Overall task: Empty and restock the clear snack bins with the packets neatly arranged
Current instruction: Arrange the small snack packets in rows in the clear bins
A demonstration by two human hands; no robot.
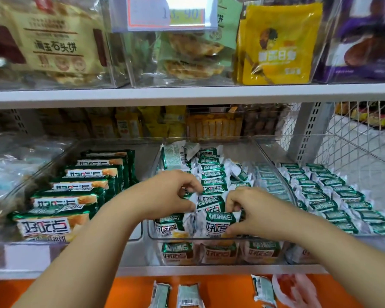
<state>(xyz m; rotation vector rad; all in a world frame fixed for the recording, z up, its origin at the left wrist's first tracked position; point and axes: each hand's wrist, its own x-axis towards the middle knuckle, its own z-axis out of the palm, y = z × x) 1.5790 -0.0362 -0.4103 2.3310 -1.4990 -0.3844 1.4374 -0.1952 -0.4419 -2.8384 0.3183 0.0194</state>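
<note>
Both hands work inside the middle clear bin, which stands on the shelf between a bin of long green biscuit packs and a bin of small packets in tidy rows. The left hand is curled, thumb and fingers pinching the edge of a green and white snack packet near the front of the bin. The right hand is also nearly closed and grips the top of the front packet, which stands upright against the front wall. The step seems to be restocking: the front packets stand in order, while those at the back lie loose. Next, I think, the hands must press these packets upright and close together, then straighten the back rows. Several more packets lie on the orange surface below, apparently not yet placed.
</note>
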